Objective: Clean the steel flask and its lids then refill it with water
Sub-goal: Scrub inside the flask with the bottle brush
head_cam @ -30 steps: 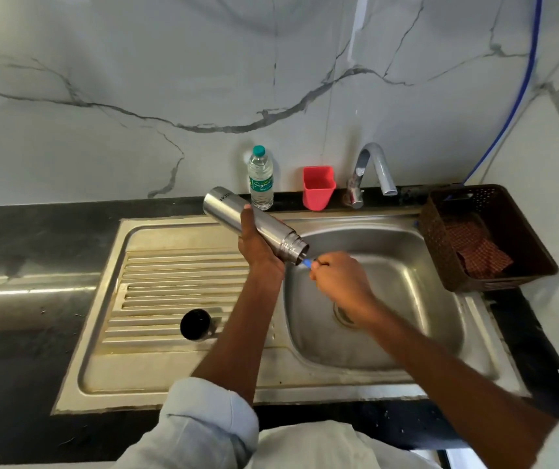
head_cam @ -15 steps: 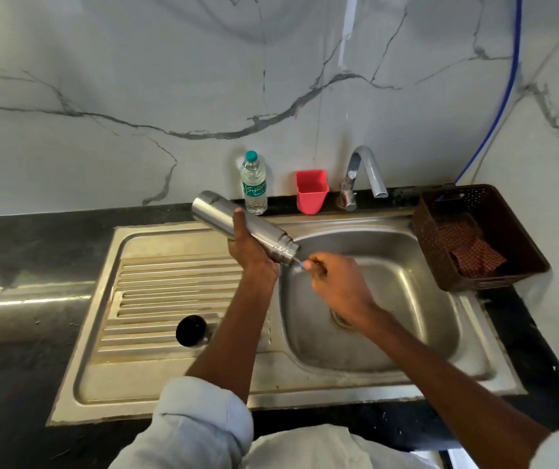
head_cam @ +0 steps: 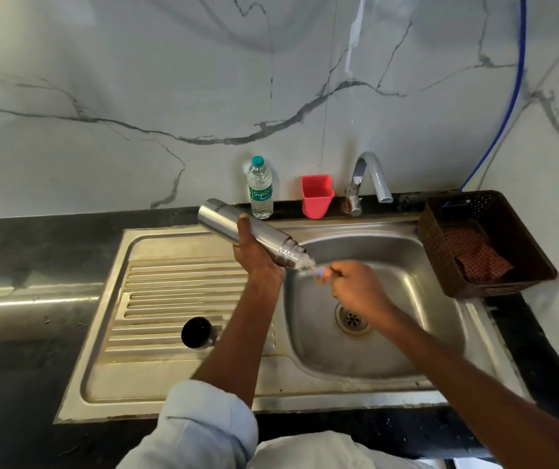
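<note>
Two hands are seen over the sink (head_cam: 437, 336): the steel flask (head_cam: 254, 233), tilted mouth-down toward the basin, is gripped by the left hand (head_cam: 254, 257), a blue-handled brush (head_cam: 318, 272) at its mouth is pinched by the right hand (head_cam: 356, 287), and a black lid (head_cam: 197, 332) is left on the drainboard.

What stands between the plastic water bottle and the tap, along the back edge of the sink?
In the head view, only a red cup stands between the water bottle and the tap.
</note>
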